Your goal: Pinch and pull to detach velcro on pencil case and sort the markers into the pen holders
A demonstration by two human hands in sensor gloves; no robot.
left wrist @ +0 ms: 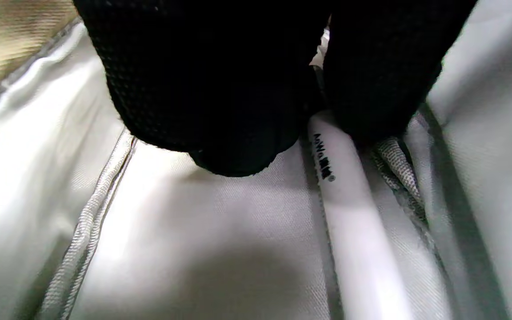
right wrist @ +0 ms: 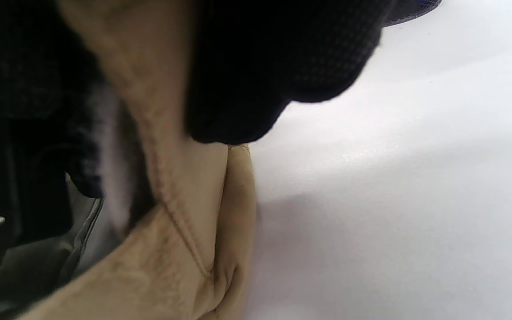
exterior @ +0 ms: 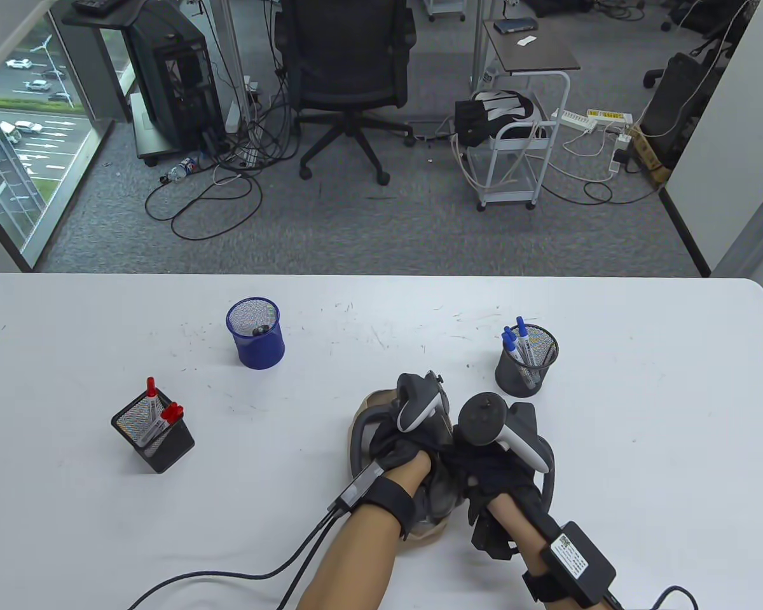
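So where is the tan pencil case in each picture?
Table view: the pencil case lies bottom centre, mostly hidden under both hands.
Left wrist view: its pale lining fills the frame, a white marker inside.
Right wrist view: its tan edge sits centre-left.
Shared landmark: the white table, table and right wrist views.

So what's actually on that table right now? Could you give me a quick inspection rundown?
Surface: white table, scuffed with dark marks.
Job's things: tan pencil case open under both hands; white marker inside; black square holder with red markers; mesh round holder with blue markers; blue holder, something dark inside.
Clutter: nothing seen.
Hands: left hand fingers pinch the marker; right hand grips the case edge.
Cables: glove leads trail off the near edge.
Surroundings: office chair, cart, floor cables.
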